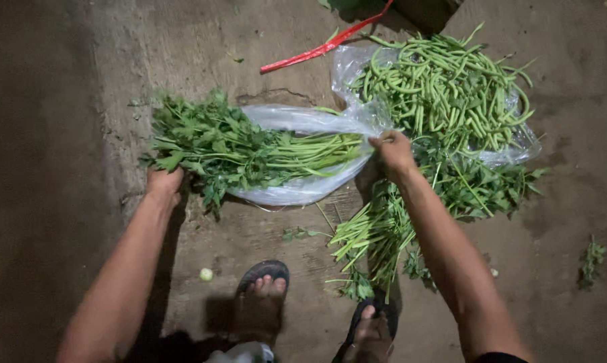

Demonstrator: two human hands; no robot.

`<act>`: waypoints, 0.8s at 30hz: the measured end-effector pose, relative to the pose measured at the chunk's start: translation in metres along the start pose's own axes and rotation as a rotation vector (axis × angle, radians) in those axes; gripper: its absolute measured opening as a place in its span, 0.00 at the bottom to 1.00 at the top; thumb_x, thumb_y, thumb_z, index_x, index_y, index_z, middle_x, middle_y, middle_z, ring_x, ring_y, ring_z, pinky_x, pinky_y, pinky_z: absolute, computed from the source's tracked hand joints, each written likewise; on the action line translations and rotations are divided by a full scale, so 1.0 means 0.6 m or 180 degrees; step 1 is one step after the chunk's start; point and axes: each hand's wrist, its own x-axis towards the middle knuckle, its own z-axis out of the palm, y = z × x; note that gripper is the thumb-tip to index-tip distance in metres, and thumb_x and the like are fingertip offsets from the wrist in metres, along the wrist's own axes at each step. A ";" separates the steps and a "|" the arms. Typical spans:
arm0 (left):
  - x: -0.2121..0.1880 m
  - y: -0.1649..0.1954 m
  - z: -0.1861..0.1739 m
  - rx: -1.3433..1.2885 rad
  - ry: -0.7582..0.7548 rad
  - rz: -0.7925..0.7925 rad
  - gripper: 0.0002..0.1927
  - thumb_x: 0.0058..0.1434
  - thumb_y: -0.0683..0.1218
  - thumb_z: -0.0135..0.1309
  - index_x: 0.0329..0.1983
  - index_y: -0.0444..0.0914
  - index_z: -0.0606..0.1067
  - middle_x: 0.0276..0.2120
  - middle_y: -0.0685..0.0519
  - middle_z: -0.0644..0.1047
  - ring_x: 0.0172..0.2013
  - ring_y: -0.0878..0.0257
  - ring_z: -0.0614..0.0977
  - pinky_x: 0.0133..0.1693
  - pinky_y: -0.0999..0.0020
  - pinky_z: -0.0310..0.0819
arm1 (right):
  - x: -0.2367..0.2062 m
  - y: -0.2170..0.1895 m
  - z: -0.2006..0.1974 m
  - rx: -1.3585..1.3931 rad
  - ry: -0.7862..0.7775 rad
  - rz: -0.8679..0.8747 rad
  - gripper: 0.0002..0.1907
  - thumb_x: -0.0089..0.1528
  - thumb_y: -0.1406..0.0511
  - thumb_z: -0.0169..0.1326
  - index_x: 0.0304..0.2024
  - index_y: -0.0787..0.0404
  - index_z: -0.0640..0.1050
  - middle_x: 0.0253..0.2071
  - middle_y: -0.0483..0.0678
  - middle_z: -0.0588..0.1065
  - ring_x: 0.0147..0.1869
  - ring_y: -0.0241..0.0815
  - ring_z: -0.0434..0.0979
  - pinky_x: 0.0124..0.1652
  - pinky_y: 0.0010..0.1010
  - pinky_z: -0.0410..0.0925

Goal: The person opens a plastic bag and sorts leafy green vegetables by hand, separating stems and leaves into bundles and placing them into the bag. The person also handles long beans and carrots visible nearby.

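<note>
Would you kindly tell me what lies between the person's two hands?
In the head view, a leafy green bunch on a clear plastic bag spans from left hand to right hand.

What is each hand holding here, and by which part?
Both hold one bunch of leafy greens: left hand under its leafy end, right hand gripping the stem ends.

This looks like an outdoor yard or market spot: green beans and leafy greens lie on bare dirt ground.
</note>
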 end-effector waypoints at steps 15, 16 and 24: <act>-0.056 0.088 0.033 -0.0316 -0.1362 -0.0181 0.23 0.65 0.51 0.51 0.59 0.35 0.76 0.51 0.47 0.80 0.46 0.55 0.83 0.48 0.54 0.79 | -0.075 0.001 0.038 0.1013 -0.0459 0.1180 0.25 0.63 0.50 0.55 0.49 0.65 0.76 0.34 0.50 0.75 0.29 0.45 0.77 0.27 0.41 0.74; -0.053 0.087 0.034 -0.0103 -0.1677 0.0125 0.22 0.63 0.47 0.55 0.59 0.34 0.75 0.52 0.46 0.80 0.48 0.54 0.83 0.50 0.53 0.79 | -0.078 -0.002 0.043 0.1038 -0.0525 0.1018 0.23 0.62 0.52 0.55 0.48 0.65 0.78 0.36 0.50 0.79 0.30 0.43 0.81 0.28 0.38 0.76; -0.043 0.038 0.043 0.2398 0.0368 0.1081 0.14 0.63 0.49 0.54 0.47 0.38 0.80 0.41 0.42 0.82 0.42 0.44 0.82 0.45 0.48 0.76 | -0.122 -0.041 0.051 -0.0549 0.0639 -0.0517 0.25 0.71 0.54 0.59 0.50 0.72 0.72 0.35 0.50 0.74 0.35 0.44 0.72 0.36 0.34 0.68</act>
